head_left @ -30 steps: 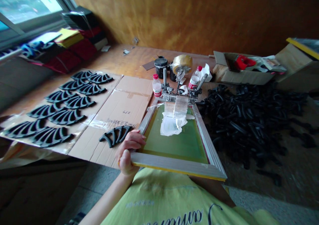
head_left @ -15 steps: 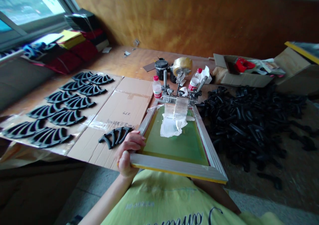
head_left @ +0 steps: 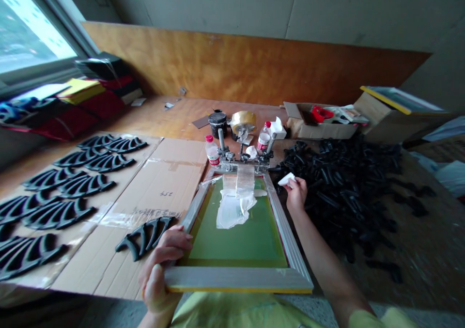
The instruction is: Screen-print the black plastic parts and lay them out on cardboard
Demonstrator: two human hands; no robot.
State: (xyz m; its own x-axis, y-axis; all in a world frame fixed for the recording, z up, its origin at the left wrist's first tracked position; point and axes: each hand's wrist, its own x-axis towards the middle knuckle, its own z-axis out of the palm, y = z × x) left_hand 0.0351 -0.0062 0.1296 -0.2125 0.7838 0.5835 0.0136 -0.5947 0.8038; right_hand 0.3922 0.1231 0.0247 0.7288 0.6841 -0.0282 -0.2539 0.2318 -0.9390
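My left hand [head_left: 163,265] is closed on the near left corner of a screen-printing frame [head_left: 240,278], metal-edged with green mesh. Torn white film and clear tape [head_left: 235,209] cover the far part of the mesh. The frame's far end meets a metal hinge clamp [head_left: 243,163]. Beyond the frame's right edge, my right hand [head_left: 297,192] pinches a small white piece of paper or cloth [head_left: 286,179]. Curved black ribbed parts [head_left: 147,238] lie on cardboard just left of my left hand.
Rows of black fan-shaped parts [head_left: 87,185] cover the cardboard [head_left: 160,192] at left. A heap of black pieces [head_left: 337,182] lies right. Behind the clamp stand bottles [head_left: 212,151], a black tub [head_left: 217,124] and a tape roll [head_left: 243,122]. An open carton [head_left: 323,130] sits at back right.
My right hand has come into view on the right with the white piece. The left hand still grips the frame. The camera view has tilted up and turned right.
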